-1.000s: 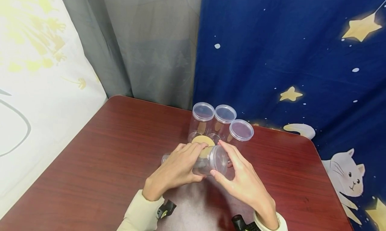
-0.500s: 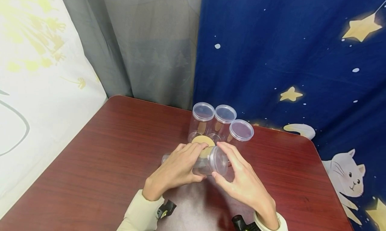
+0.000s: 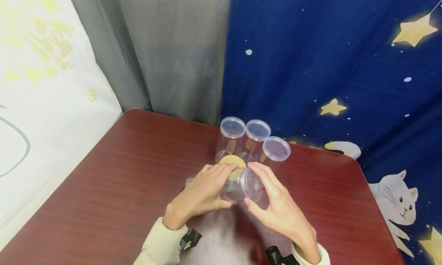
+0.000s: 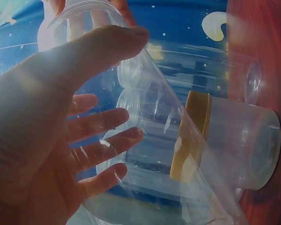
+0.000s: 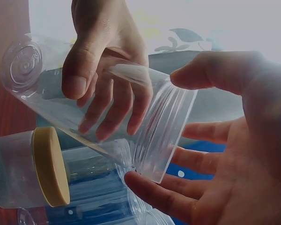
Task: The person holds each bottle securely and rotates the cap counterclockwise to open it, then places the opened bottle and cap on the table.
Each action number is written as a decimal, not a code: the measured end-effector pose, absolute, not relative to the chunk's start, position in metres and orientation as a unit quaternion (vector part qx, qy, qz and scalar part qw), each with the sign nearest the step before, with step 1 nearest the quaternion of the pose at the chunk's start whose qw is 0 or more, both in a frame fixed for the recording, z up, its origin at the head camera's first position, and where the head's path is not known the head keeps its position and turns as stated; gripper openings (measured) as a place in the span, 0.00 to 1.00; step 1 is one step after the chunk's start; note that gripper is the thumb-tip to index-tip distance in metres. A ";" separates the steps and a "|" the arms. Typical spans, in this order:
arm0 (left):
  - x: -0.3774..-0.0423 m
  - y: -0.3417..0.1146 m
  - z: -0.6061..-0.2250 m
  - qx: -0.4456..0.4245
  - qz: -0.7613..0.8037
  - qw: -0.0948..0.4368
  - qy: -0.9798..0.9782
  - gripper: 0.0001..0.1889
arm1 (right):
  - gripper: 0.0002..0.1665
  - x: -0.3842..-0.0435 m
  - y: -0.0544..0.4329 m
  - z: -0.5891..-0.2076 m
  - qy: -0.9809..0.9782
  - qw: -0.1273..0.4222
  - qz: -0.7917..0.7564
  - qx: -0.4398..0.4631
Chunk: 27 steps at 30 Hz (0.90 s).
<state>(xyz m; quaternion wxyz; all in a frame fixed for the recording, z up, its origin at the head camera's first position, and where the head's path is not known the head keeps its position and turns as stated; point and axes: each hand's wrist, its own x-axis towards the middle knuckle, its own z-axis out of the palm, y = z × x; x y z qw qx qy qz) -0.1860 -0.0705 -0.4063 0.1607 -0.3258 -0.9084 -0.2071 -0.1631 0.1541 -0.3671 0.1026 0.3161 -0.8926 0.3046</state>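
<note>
Tilted over the table is a clear plastic jar (image 3: 232, 191), which my left hand (image 3: 202, 190) grips around its body, thumb on one side and fingers on the other. My right hand (image 3: 281, 205) holds the jar's clear lid (image 5: 171, 126) by its edge, thumb and fingertips on opposite sides. Ridged rings show at the jar's neck in the right wrist view, and the lid sits at that end. The jar's round base (image 5: 23, 65) points to the left. Just behind it stands a smaller jar with a yellow lid (image 3: 233, 161), partly hidden by my left hand.
Three clear lidded jars stand close together at the back: a left one (image 3: 233, 128), a middle one (image 3: 258, 130) and a right one (image 3: 276, 149). The brown table (image 3: 138, 169) ends in front of a grey curtain (image 3: 183, 65) and a blue starry one (image 3: 293, 65).
The lid end has shifted slightly to the right. My right fingertips and thumb have moved a little along the lid's edge. My left hand keeps its grip and place.
</note>
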 end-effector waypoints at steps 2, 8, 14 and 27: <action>-0.186 -0.071 -0.406 -0.326 -0.207 0.160 -0.908 0.44 | 0.49 -0.163 0.154 -0.367 -0.892 0.099 0.305 0.319; -0.186 -0.071 -0.406 -0.327 -0.207 0.159 -0.908 0.45 | 0.48 -0.164 0.156 -0.367 -0.890 0.086 0.309 0.326; -0.185 -0.071 -0.406 -0.328 -0.206 0.156 -0.909 0.45 | 0.47 -0.164 0.157 -0.368 -0.884 0.086 0.313 0.336; -0.186 -0.072 -0.406 -0.331 -0.207 0.149 -0.909 0.45 | 0.48 -0.164 0.156 -0.366 -0.880 0.079 0.320 0.342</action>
